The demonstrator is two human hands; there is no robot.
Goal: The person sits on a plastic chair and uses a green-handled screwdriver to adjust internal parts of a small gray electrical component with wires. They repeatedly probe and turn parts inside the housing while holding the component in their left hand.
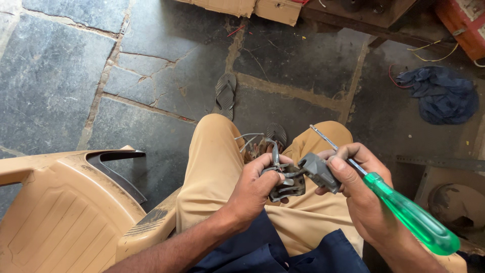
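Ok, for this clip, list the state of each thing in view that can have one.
left hand: closed around dark wired part
right hand: holds grey housing piece and green-handled screwdriver, its tip off the part
grey housing piece: apart from wired part
plastic chair: lying beside the leg
blue cloth: crumpled on floor

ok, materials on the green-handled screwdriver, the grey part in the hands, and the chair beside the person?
Green-handled screwdriver: translucent glossy handle, likely plastic; thin shiny shaft, likely steel. Grey blocky part in the right hand: matte, moulded-looking, probably plastic. The left hand holds a darker grey frame piece with thin wires; material unclear. Tan chair: moulded ribbed panel, scuffed dull surface, looks plastic.
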